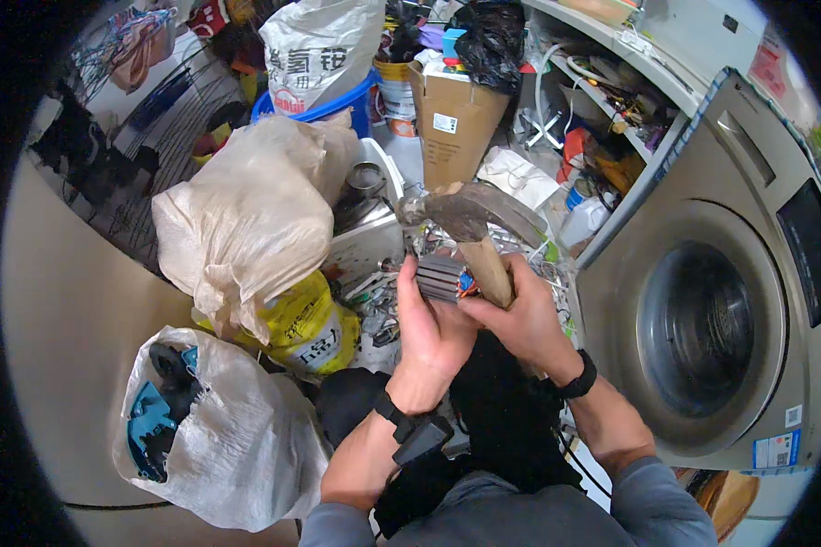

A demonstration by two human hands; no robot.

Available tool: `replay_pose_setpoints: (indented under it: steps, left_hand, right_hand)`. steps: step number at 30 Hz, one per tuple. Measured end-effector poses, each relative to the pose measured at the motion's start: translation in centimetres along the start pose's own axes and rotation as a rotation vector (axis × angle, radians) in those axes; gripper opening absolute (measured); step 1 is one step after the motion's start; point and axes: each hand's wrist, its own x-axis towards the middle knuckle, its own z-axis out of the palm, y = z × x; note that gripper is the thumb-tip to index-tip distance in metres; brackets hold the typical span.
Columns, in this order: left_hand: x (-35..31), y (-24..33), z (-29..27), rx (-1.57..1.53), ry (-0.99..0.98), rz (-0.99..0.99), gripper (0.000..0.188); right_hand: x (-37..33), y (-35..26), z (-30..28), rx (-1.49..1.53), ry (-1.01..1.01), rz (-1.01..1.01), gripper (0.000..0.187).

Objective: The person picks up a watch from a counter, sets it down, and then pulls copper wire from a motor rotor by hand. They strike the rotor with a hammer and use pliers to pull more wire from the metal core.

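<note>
In my left hand point(431, 342) lies a grey, ridged cylinder point(439, 277), apparently a motor core, with blue and orange wire at its right end. The thumb stands along its left side and the other fingers are under it, partly hidden. My right hand point(531, 314) is closed round the short wooden handle of a claw hammer point(485, 269). Its worn, rusty head is up, just beyond the cylinder. Both hands are close together above my lap, the right thumb near the cylinder's wired end.
Metal scraps cover the floor beyond my hands. A white bin point(374, 242) with metal parts, a beige sack point(246, 210), a yellow bag point(315, 328) and a white woven sack point(255, 438) stand left. A cardboard box point(456, 137) is ahead; a washing machine point(602, 310) stands right.
</note>
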Motion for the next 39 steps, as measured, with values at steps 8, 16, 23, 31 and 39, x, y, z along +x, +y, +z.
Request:
replay_pose_setpoints:
  steps: [8, 16, 23, 31, 39]
  left_hand:
    - [-0.8, -2.0, -1.0, 0.217, -0.066, -0.133, 0.065]
    - [-1.0, -3.7, -0.7, 0.413, -0.106, -0.256, 0.076]
    - [-5.0, -1.7, -0.2, 1.059, -0.18, -0.388, 0.051]
    - [-0.8, 1.3, 3.8, 1.925, -0.343, 0.201, 0.077]
    - [2.5, 2.6, -1.8, 1.384, -0.102, -0.063, 0.046]
  right_hand:
    - [0.6, 1.6, -2.5, 0.414, -0.078, 0.197, 0.058]
    - [0.8, 3.1, -4.8, 0.388, -0.028, -0.042, 0.066]
    - [1.4, 3.5, -7.7, 0.507, -0.136, 0.166, 0.06]
    - [1.1, 3.6, -7.6, 0.483, -0.236, 0.087, 0.053]
    - [1.5, 3.7, -6.4, 0.325, -0.302, 0.371, 0.046]
